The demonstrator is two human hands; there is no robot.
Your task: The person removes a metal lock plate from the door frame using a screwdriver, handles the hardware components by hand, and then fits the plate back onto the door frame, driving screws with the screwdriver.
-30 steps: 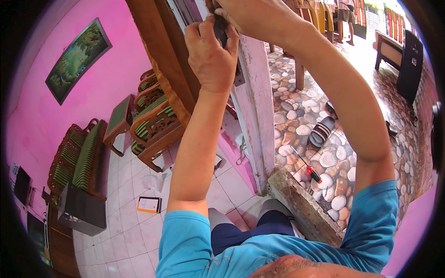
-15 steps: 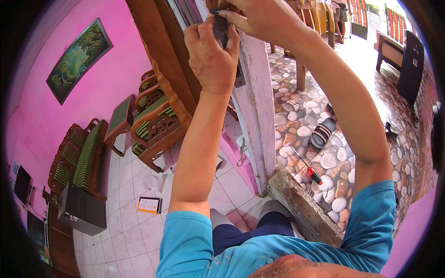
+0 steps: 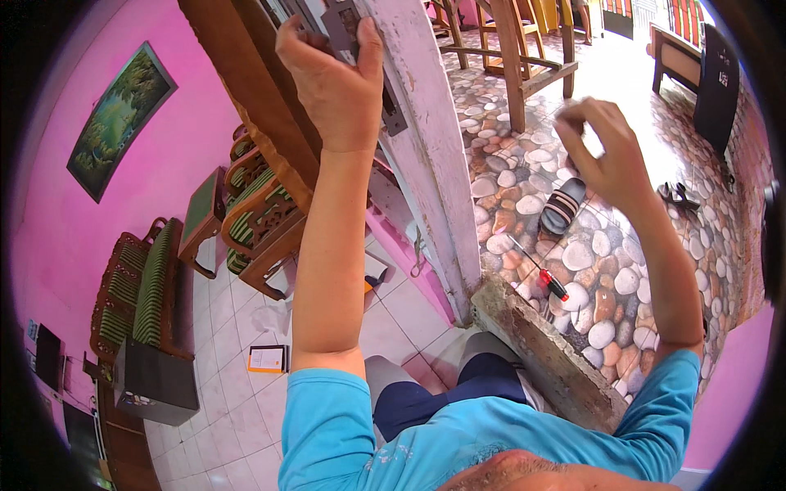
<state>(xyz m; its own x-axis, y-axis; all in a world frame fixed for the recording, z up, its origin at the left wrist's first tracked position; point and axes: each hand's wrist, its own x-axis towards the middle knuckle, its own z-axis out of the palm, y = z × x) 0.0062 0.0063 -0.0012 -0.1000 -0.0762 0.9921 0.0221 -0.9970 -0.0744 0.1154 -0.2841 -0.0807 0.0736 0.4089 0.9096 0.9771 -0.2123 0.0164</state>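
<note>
My left hand [image 3: 336, 90] is raised to the door frame [image 3: 442, 155], whose white paint is worn. Its thumb and fingers close around a grey metal lock plate [image 3: 342, 23] with rectangular cut-outs, held against the frame. Part of the plate is hidden behind the hand. Out over the pebble-patterned floor, my right hand [image 3: 614, 159] is away from the frame, slightly blurred. Its thumb and fingertips come together in a pinch, and whatever may be between them is too small to make out. Below it lies a screwdriver [image 3: 553, 285] with a red and black handle.
A striped slide sandal [image 3: 563, 207] lies near the screwdriver. A rough raised threshold [image 3: 544, 356] runs beside my legs. Left are a brown panel [image 3: 254, 90], carved wooden chairs [image 3: 262, 221] and an orange-and-white box [image 3: 267, 358] on white tiles. A wooden stand [image 3: 513, 74] is beyond the frame.
My right hand has left the plate and moved right and down over the pebbled floor. My left hand stays on the plate, and the whole view has shifted slightly.
</note>
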